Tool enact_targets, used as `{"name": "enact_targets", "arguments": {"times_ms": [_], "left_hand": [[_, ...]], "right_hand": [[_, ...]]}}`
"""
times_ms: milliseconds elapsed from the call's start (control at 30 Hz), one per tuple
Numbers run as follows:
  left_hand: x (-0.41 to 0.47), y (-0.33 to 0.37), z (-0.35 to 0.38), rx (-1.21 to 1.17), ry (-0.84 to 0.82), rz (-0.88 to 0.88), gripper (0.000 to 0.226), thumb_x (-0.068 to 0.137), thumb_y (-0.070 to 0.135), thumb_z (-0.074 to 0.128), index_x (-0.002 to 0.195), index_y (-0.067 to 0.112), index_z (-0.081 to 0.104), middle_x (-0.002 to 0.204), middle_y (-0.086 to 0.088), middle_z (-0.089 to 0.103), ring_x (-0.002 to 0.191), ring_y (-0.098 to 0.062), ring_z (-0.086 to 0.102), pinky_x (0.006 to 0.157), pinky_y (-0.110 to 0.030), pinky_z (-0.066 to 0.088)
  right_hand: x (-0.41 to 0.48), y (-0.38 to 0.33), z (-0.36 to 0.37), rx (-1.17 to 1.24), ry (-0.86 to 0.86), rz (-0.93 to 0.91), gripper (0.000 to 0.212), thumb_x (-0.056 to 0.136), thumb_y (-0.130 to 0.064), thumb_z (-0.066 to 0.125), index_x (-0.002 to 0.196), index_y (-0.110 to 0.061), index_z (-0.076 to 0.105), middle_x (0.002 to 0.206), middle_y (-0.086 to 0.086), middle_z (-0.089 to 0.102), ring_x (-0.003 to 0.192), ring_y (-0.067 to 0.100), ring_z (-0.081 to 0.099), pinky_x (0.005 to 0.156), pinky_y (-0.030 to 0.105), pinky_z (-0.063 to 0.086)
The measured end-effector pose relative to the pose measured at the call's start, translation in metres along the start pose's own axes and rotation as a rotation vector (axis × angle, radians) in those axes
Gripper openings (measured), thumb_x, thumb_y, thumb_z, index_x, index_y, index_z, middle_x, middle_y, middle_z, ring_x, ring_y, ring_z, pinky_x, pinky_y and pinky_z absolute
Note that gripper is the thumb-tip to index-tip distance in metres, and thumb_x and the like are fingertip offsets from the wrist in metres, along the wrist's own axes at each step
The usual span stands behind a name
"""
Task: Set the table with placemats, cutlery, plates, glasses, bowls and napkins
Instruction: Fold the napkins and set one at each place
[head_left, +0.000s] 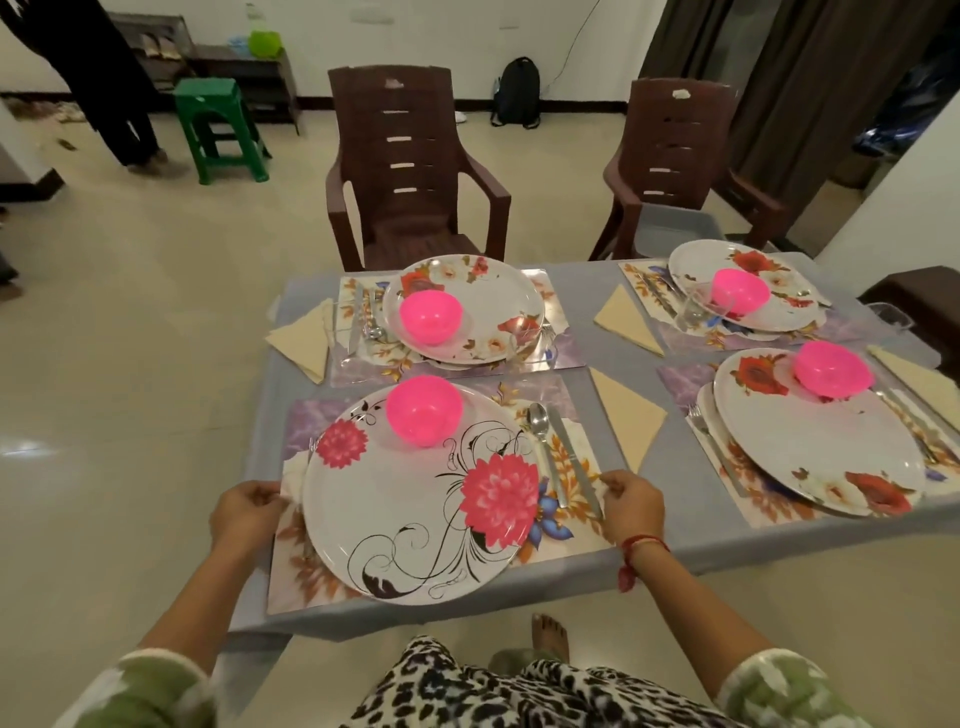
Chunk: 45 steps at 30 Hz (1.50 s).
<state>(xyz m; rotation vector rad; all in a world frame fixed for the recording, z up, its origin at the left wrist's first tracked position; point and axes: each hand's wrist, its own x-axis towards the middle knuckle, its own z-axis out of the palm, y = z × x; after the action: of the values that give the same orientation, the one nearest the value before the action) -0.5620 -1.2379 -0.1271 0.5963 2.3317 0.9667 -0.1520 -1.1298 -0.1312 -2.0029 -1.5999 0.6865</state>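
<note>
The near left setting has a floral placemat (563, 538) under a large white plate (395, 519) with pink flowers, and a pink bowl (423, 410) sits on the plate's far side. A spoon (540, 431) and knife (571, 457) lie to its right. My left hand (247, 512) pinches the placemat's left edge and my right hand (631, 501) pinches its right edge. A cream napkin (626, 415) lies to the right of this setting. Three other settings hold plates, pink bowls, cutlery and napkins. A glass (693, 306) stands at the far right setting.
The table wears a grey cloth (675, 551). Two brown plastic chairs (410, 171) (675, 161) stand on the far side. A green stool (221, 127) and a standing person (104, 78) are at the back left. A clear container (891, 317) sits at the right edge.
</note>
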Motion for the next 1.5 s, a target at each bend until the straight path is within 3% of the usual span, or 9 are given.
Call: {"name": "enact_targets", "arguments": {"times_ms": [167, 267, 467, 667, 800, 1200, 1500], "left_hand": [[0.0, -0.001, 0.001, 0.01, -0.001, -0.007, 0.016, 0.082, 0.002, 0.065, 0.097, 0.005, 0.067, 0.099, -0.017, 0.068, 0.09, -0.033, 0.059, 0.082, -0.038, 0.045], [-0.002, -0.003, 0.003, 0.006, 0.034, 0.004, 0.022, 0.084, 0.004, 0.064, 0.106, 0.005, 0.064, 0.103, -0.016, 0.066, 0.095, -0.034, 0.058, 0.085, -0.04, 0.045], [-0.008, -0.004, 0.009, 0.002, 0.063, 0.044, 0.031, 0.085, 0.01, 0.064, 0.115, 0.003, 0.059, 0.111, -0.02, 0.063, 0.103, -0.038, 0.057, 0.09, -0.044, 0.043], [0.0, -0.001, 0.017, 0.091, 0.088, 0.064, 0.034, 0.087, 0.011, 0.062, 0.119, 0.002, 0.057, 0.115, -0.025, 0.061, 0.106, -0.043, 0.055, 0.093, -0.05, 0.042], [0.007, -0.001, 0.018, 0.069, 0.046, 0.066, 0.038, 0.081, 0.021, 0.065, 0.116, 0.007, 0.057, 0.108, -0.018, 0.062, 0.101, -0.04, 0.058, 0.091, -0.052, 0.046], [0.0, 0.012, 0.019, 0.114, 0.055, 0.106, 0.034, 0.086, 0.005, 0.058, 0.119, 0.0, 0.057, 0.116, -0.023, 0.061, 0.108, -0.042, 0.055, 0.094, -0.046, 0.041], [0.0, 0.012, 0.02, 0.135, 0.042, 0.122, 0.035, 0.085, 0.006, 0.058, 0.12, 0.001, 0.057, 0.119, -0.02, 0.06, 0.108, -0.038, 0.056, 0.09, -0.042, 0.043]], "right_hand": [[0.004, 0.003, -0.005, 0.008, -0.027, -0.009, 0.022, 0.089, -0.001, 0.052, 0.106, -0.002, 0.066, 0.101, 0.017, 0.067, 0.095, 0.03, 0.062, 0.079, 0.025, 0.044], [0.021, 0.007, -0.012, -0.014, 0.035, -0.026, 0.023, 0.09, -0.008, 0.055, 0.11, -0.005, 0.065, 0.107, 0.016, 0.065, 0.097, 0.03, 0.061, 0.083, 0.031, 0.048], [0.072, 0.003, -0.013, -0.46, -0.035, -0.176, 0.032, 0.094, -0.024, 0.049, 0.121, -0.008, 0.056, 0.12, 0.015, 0.052, 0.107, 0.032, 0.053, 0.092, 0.037, 0.043], [0.086, -0.008, -0.007, -0.644, -0.138, -0.221, 0.027, 0.095, -0.008, 0.039, 0.115, -0.007, 0.057, 0.118, 0.013, 0.052, 0.106, 0.03, 0.055, 0.087, 0.034, 0.045], [0.089, -0.007, -0.009, -0.671, -0.191, -0.245, 0.025, 0.093, -0.005, 0.044, 0.116, -0.006, 0.056, 0.119, 0.013, 0.051, 0.108, 0.03, 0.055, 0.089, 0.034, 0.044], [0.088, 0.001, -0.002, -0.649, -0.111, -0.302, 0.023, 0.096, -0.014, 0.041, 0.111, -0.005, 0.057, 0.114, 0.013, 0.055, 0.104, 0.03, 0.054, 0.085, 0.034, 0.043], [0.092, -0.007, 0.001, -0.635, -0.137, -0.272, 0.027, 0.093, -0.002, 0.037, 0.108, 0.001, 0.059, 0.111, 0.019, 0.057, 0.103, 0.036, 0.056, 0.082, 0.035, 0.044]]}}
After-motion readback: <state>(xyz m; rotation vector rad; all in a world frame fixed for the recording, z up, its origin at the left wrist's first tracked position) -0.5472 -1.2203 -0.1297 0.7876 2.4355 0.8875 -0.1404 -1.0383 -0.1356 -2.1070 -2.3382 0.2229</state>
